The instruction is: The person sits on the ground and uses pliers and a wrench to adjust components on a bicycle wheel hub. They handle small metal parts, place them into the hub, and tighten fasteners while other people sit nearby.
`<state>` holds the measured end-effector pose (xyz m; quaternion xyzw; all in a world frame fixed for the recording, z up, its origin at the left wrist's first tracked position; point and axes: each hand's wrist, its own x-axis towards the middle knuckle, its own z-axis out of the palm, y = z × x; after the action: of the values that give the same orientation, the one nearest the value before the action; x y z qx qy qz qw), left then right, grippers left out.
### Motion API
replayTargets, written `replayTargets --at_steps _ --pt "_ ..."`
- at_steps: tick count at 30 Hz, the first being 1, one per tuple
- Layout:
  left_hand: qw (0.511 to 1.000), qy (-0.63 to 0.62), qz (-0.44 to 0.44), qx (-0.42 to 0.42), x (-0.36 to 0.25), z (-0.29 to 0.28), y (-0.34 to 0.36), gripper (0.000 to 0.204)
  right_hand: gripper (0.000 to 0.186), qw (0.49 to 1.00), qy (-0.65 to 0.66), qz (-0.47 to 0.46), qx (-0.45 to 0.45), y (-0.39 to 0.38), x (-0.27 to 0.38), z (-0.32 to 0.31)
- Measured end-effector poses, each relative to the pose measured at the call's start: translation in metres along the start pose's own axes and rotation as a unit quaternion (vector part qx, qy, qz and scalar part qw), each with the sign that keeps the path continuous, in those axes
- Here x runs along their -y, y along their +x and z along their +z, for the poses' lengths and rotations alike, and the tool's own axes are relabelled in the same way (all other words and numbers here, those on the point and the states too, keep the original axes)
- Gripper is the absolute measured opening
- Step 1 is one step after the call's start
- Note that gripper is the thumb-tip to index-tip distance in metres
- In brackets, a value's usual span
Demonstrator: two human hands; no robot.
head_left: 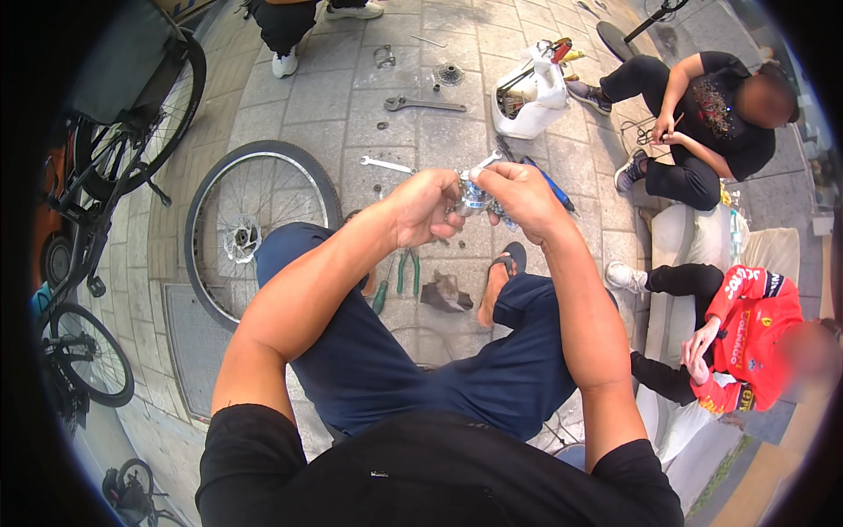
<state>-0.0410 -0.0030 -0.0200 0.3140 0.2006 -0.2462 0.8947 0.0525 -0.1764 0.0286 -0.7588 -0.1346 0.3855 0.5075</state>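
Observation:
Between my hands, above the paving, is a shiny silver metal part (474,198), small and rounded; its exact kind does not show. My left hand (428,206) pinches it from the left with curled fingers. From the right, my right hand (524,195) grips it, thumb on top. An open-ended wrench head (488,162) shows just beyond my right thumb; whether I hold it or it lies behind, I cannot tell. Below my hands lie green-handled pliers (409,272), a green-handled tool (379,297) and a crumpled brown cloth (446,292).
A bicycle wheel (330,190) lies left. Beyond are a wrench (386,164), an adjustable wrench (426,105), a sprocket cassette (449,75) and a white tool jug (527,123). Two people sit right; another stands at the far side. Bicycles (105,176) stand left.

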Motion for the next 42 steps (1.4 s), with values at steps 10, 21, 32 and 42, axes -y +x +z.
replayTargets --at_steps 10,21,32,42 --pt "0.999 0.001 -0.004 -0.044 0.002 0.000 -0.002 0.012 0.030 1.000 -0.013 0.015 -0.001 0.001 0.001 0.009" --pt "0.999 -0.007 0.011 -0.041 0.001 -0.002 -0.001 0.014 0.035 1.000 0.017 -0.007 -0.014 0.007 -0.003 0.012" --pt "0.998 0.022 0.034 -0.040 0.000 0.001 -0.005 0.016 0.028 0.997 0.057 0.011 -0.040 0.008 -0.009 0.004" --pt "0.999 0.009 0.032 -0.039 0.002 -0.001 0.000 0.013 0.033 0.995 0.087 -0.005 -0.043 0.008 -0.011 0.005"
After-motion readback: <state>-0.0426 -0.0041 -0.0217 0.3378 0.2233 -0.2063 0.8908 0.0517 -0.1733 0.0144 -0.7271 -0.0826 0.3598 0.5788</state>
